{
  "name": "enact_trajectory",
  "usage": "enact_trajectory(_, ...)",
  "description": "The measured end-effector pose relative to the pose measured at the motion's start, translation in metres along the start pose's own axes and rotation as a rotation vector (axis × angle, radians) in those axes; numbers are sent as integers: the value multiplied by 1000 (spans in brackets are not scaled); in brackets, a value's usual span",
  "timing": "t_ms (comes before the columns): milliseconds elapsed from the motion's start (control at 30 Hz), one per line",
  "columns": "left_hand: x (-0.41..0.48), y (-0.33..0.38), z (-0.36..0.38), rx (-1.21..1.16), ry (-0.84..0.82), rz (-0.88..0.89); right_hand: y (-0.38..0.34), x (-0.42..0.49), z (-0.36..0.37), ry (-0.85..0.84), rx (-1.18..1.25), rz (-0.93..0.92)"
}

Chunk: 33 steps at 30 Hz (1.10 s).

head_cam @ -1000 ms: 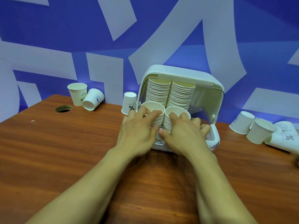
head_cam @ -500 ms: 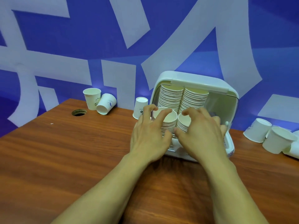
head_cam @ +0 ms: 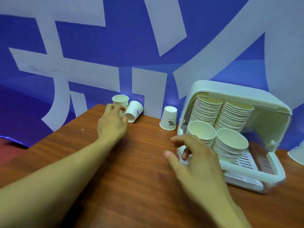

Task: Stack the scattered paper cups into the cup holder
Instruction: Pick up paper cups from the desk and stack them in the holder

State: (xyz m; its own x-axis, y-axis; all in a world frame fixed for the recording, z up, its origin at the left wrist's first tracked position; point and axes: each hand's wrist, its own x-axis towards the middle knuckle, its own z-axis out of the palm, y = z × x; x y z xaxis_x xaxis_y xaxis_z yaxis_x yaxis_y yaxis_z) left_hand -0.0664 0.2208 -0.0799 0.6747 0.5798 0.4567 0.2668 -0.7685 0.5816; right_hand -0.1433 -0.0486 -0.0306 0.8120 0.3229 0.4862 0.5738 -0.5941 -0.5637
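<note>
- Tipped paper cup [head_cam: 134, 111] lies far left, apart from the cup holder [head_cam: 230, 89]
- Left hand [head_cam: 111, 124] beside it, loosely curled, empty; right hand [head_cam: 195, 160] relaxed, empty
- Likely fetching it; next needs a gentle grip

Left hand [head_cam: 111, 124] covers the lower half of upright cup [head_cam: 120, 100]; the print there is partly hidden and unreadable. Whether its fingers touch tipped cup [head_cam: 134, 111] just beyond: cannot tell. Right hand [head_cam: 197, 162] hides the base of near-left cup stack [head_cam: 201, 133] and the front-left corner of cup holder [head_cam: 230, 91]. Far to its right, edge cup [head_cam: 297, 153] is cut off by the frame.
</note>
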Motion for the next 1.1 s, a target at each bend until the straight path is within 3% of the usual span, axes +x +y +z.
enact_trajectory(233,63,-27,20,158,-68,91,-7,18,42,-68,-22,-9)
enact_trajectory(500,91,-41,41,299,-133,202,-13,60,66,-176,-222,-77)
enact_trajectory(633,83,-45,31,342,-51,182,-16,70,74,-189,-303,-112)
enact_trajectory(933,-14,-38,-9,-40,284,152,-29,79,109,-237,-510,-132)
enact_trajectory(1100,-18,-63,-15,-137,389,-5,-38,105,139,-294,-543,-141)
